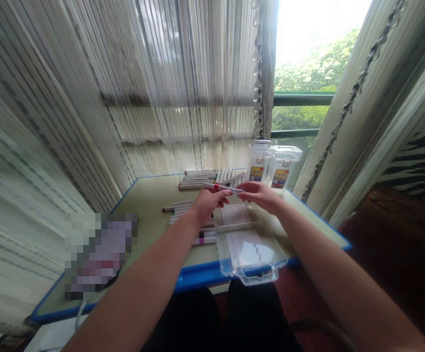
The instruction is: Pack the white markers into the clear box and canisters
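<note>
A white marker (222, 188) with a red band is held nearly level between my hands, above the table. My left hand (208, 203) is closed around its banded part, and the fingers of my right hand (259, 194) pinch its right end. Below them a clear plastic case (258, 252) lies opened, its lid toward me over the table's front edge. White markers with coloured ends lie left of the case in groups: one group (197, 180) at the back, another (179, 208) in the middle, partly hidden by my left arm, and a purple-banded marker (207, 240) nearer me.
Two clear handled cases (281, 166) with labels stand upright at the back right. A white slotted rack (230, 177) sits behind my hands. The table (142, 195) has a blue edge. A blurred-out object (102, 254) lies at the left, near a white cable (81, 313).
</note>
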`<action>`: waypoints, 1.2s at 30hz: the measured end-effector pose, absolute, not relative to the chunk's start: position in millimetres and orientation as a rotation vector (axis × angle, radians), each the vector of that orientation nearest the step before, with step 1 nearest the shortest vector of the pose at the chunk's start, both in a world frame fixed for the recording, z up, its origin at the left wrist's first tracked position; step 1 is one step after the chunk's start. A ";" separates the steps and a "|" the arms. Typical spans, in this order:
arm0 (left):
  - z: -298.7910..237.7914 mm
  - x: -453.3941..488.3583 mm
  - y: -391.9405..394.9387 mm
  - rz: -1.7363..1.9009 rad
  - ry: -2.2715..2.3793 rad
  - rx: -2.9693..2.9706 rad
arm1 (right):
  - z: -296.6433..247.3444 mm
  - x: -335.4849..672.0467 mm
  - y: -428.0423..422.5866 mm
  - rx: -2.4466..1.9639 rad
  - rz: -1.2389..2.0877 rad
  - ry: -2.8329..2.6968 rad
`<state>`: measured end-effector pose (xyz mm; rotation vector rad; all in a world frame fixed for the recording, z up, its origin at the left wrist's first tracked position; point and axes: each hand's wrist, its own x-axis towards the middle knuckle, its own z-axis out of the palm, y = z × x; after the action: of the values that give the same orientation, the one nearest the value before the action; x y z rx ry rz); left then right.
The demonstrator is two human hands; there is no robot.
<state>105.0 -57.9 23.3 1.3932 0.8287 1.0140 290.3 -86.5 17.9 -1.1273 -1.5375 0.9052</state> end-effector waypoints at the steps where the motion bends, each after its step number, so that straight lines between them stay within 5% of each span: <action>1: 22.7 104.3 -57.7 1.008 0.830 1.390 | 16.9 288.6 -86.3 -1.139 0.896 -1.547; 11: 28.8 96.1 -44.9 1.198 1.117 1.428 | 16.4 304.2 -82.1 -1.181 0.876 -1.504; 22: 20.7 84.2 -36.0 0.723 1.225 2.476 | 13.1 308.9 -83.4 -1.562 0.643 -1.753; 36: 19.9 85.2 -40.2 0.403 1.325 2.776 | 2.1 312.2 -74.2 -1.673 0.276 -1.963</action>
<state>85.2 -40.2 19.9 2.7759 1.3251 0.4032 312.2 -74.2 2.1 -1.6728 -1.9635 0.2765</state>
